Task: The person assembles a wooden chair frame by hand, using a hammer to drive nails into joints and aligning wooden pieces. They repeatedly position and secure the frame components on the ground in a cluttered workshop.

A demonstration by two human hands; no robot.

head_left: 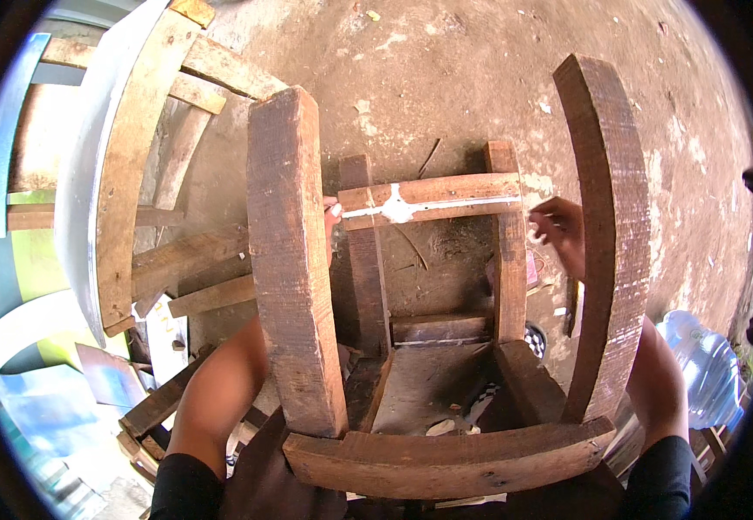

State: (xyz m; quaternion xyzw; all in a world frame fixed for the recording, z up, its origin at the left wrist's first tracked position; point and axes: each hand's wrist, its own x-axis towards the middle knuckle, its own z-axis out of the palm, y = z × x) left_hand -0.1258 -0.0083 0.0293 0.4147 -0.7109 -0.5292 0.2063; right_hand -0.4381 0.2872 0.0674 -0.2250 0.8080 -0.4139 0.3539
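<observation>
A rough brown wooden frame [446,464], built like a chair or stool, stands in front of me. Its two thick upright beams rise at left and right. Across its far side runs a crosspiece [472,185] with a white line and a white blob, like glue or paint, along its face. My left hand [331,227] is mostly hidden behind the left beam; its closed fingertips touch the crosspiece's left end. My right hand [563,234] is partly covered by the right beam. Its fingers are loosely bent and apart, just off the crosspiece's right end, with nothing visible in them.
At the left stands another wooden frame with a pale panel [90,182], beside loose planks [190,260] and blue and white sheets [47,407]. A clear plastic bottle [701,368] lies at the right. Bare, stained ground [446,78] stretches beyond.
</observation>
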